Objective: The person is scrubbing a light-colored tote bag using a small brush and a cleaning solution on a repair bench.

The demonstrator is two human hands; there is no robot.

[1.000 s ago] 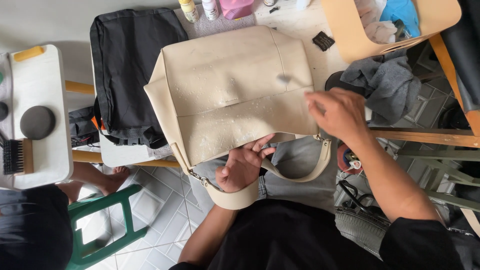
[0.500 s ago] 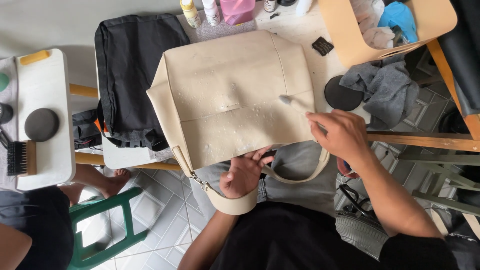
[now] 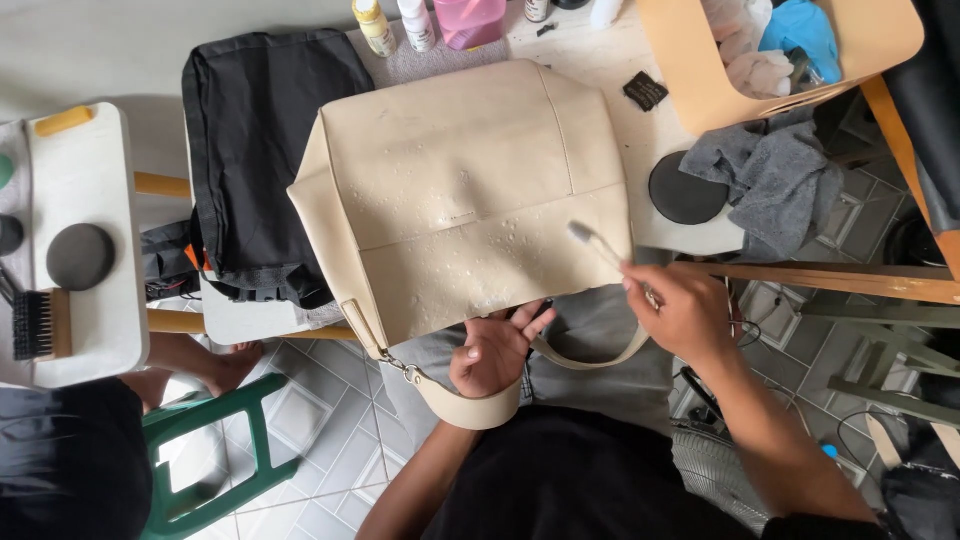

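- Two grips at work: my right hand (image 3: 690,312) is closed on a small toothbrush (image 3: 600,248), and its head, which was off the leather a second ago, now sits on the cream handbag (image 3: 460,200).
- My left hand (image 3: 492,350) pinches the bag's lower edge, as before.
- The bag lies flat on the bench (image 3: 600,60), speckled with foam, so scrubbing looks under way.
- A grey cloth (image 3: 770,175) and a black round pad (image 3: 686,188) are just beside it.

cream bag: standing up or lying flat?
Lying flat. The cream bag shows its broad front panel, dotted with droplets, resting across the white table; its strap hangs off the near edge.
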